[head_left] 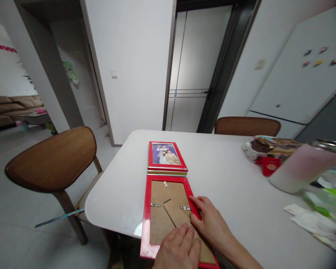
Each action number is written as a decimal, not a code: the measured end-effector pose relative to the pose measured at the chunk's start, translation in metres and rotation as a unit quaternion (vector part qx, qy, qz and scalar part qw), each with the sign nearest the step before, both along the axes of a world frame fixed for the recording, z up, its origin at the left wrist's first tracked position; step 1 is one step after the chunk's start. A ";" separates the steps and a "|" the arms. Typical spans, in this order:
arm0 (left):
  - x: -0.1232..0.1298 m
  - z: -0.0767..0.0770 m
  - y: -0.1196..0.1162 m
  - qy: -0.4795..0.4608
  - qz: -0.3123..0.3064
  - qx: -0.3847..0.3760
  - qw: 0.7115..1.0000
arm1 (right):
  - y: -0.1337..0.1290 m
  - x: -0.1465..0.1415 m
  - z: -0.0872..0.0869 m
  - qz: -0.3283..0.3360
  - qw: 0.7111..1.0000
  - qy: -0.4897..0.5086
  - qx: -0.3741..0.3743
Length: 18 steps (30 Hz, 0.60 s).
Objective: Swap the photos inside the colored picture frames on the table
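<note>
A red picture frame (146,224) lies face down at the near edge of the white table, its lower part reaching past the edge. Its brown backing board (160,220) shows a stand flap and small metal clips at the top and sides. My left hand (179,246) lies on the lower part of the board, fingers close together and nearly flat. At the frame's right side, my right hand (210,220) grips the red border between thumb and fingers. Just beyond it, a second red frame (151,157) lies face up with a photo (166,154), apparently on top of other frames.
On the right of the table (218,160) stand a tilted-looking pink and white tumbler (305,168), a red packet (270,166), a bag of packaged items (271,145) and crumpled tissues (310,220). Wooden chairs stand at the left (56,160) and far side (246,126).
</note>
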<state>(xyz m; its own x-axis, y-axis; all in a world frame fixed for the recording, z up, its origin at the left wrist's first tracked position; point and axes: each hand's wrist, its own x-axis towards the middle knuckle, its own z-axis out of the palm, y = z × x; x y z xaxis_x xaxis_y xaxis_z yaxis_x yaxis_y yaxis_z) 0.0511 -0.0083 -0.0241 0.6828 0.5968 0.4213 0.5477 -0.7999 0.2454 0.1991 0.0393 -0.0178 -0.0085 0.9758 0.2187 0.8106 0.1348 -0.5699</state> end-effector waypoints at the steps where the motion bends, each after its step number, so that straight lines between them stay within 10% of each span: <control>1: -0.002 0.003 0.000 -0.006 -0.011 -0.034 0.999 | 0.001 0.001 0.000 0.006 1.000 -0.007 0.004; 4: -0.018 0.015 0.007 -0.043 -0.008 -0.123 0.991 | 0.003 0.001 0.002 0.011 0.999 -0.038 0.011; 10: -0.068 0.018 0.046 -0.126 0.242 -0.178 0.946 | 0.011 -0.004 0.008 0.047 0.994 -0.098 -0.008; 18: -0.073 0.005 0.053 -0.175 0.247 -0.199 0.932 | 0.016 -0.004 0.006 0.047 0.989 -0.140 0.007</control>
<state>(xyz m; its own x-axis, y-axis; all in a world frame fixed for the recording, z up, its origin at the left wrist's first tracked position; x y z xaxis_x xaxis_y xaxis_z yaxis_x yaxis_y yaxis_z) -0.0221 0.0447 -0.0192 0.1464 0.9585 0.2446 0.6551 -0.2793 0.7020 0.1952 0.0556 -0.0117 -0.1618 0.9645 0.2088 0.9197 0.2241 -0.3224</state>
